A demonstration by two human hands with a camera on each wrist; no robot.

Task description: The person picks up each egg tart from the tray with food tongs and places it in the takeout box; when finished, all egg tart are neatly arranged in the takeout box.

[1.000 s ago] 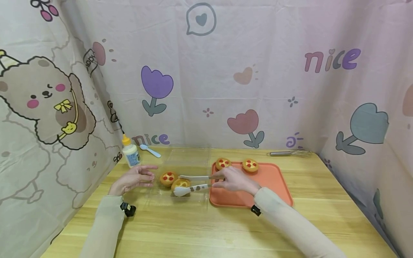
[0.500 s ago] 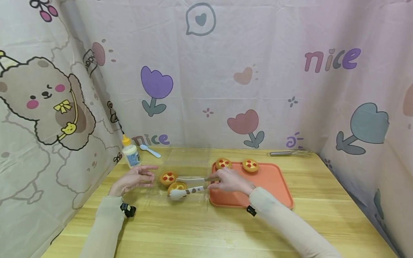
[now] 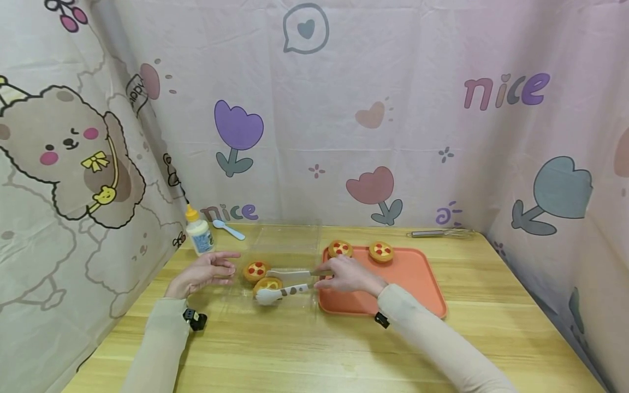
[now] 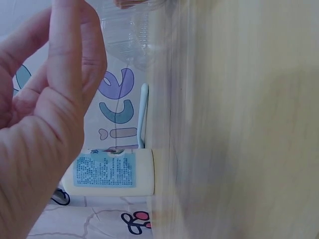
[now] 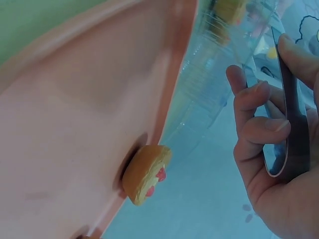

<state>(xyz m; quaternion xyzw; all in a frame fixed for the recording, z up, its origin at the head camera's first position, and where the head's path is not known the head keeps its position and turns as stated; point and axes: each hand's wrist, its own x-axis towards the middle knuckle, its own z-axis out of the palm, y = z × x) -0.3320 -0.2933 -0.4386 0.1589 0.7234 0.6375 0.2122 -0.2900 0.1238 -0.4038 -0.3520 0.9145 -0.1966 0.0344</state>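
Note:
My right hand [image 3: 348, 274] grips a pair of tongs with metal handles [image 5: 295, 134] and white, brown-spotted ends [image 3: 292, 290]. The tong ends lie on either side of a toy pizza tart [image 3: 268, 285] in a clear plastic box [image 3: 295, 307]; whether they touch it I cannot tell. A second tart [image 3: 256, 271] with red toppings sits against it at the back left, inside the same box. My left hand [image 3: 203, 271] hovers at the box's left side, fingers loosely bent and holding nothing. The box's clear lid [image 3: 287, 238] lies folded back behind it.
An orange tray [image 3: 408, 284] is right of the box, with two more tarts, one [image 3: 340, 249] at its back left corner and another [image 3: 381, 251] near its back edge. A glue bottle [image 3: 200, 236], blue spoon [image 3: 229, 230] and whisk [image 3: 441, 233] lie or stand farther back.
My right hand has moved slightly left with the tongs. The tart between their ends has shifted left and a little nearer. My left hand has stayed put.

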